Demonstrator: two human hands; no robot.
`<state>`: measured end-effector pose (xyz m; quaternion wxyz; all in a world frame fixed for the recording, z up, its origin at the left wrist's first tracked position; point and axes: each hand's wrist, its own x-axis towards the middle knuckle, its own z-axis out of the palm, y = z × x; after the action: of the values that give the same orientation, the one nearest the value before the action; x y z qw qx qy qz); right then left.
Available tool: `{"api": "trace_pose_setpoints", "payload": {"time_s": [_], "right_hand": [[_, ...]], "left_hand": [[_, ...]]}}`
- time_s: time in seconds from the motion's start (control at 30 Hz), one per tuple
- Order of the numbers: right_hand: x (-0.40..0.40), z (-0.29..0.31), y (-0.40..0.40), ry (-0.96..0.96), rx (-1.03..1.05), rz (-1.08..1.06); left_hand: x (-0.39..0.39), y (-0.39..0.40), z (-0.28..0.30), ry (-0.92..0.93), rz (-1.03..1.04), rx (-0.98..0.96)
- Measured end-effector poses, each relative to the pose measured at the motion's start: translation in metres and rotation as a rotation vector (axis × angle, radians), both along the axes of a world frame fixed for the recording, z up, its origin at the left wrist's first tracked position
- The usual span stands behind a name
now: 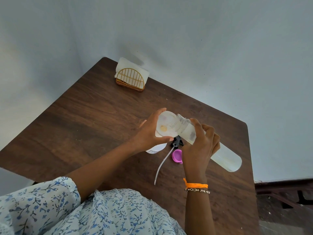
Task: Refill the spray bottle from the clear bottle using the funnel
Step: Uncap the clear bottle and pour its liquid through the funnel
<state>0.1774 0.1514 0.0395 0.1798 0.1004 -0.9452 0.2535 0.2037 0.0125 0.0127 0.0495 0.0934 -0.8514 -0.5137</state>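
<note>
Clear bottle (pixel 225 158) tipped over funnel (pixel 165 124), uncapped; right fingers (pixel 205 131) grip bottle, left fingers (pixel 160 111) grip funnel.

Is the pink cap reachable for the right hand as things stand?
Probably not at once: the right hand is wrapped around the tilted clear bottle over the funnel. The pink cap lies uncovered on the table just beside that wrist, so freeing the hand should suffice.

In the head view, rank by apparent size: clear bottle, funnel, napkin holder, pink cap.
1. clear bottle, longest by far.
2. funnel and napkin holder: look alike; the holder sits farther away, so unranked.
3. pink cap, smallest.
</note>
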Motion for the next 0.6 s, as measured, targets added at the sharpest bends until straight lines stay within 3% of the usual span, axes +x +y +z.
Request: {"api": "trace_pose_setpoints", "payload": {"time_s": [0.6], "right_hand": [[0.0014,0.0027,-0.0015,-0.003,-0.011,0.002]], "left_hand": [[-0.0006,-0.0001,-0.0010,-0.001,0.002,-0.010]]}}
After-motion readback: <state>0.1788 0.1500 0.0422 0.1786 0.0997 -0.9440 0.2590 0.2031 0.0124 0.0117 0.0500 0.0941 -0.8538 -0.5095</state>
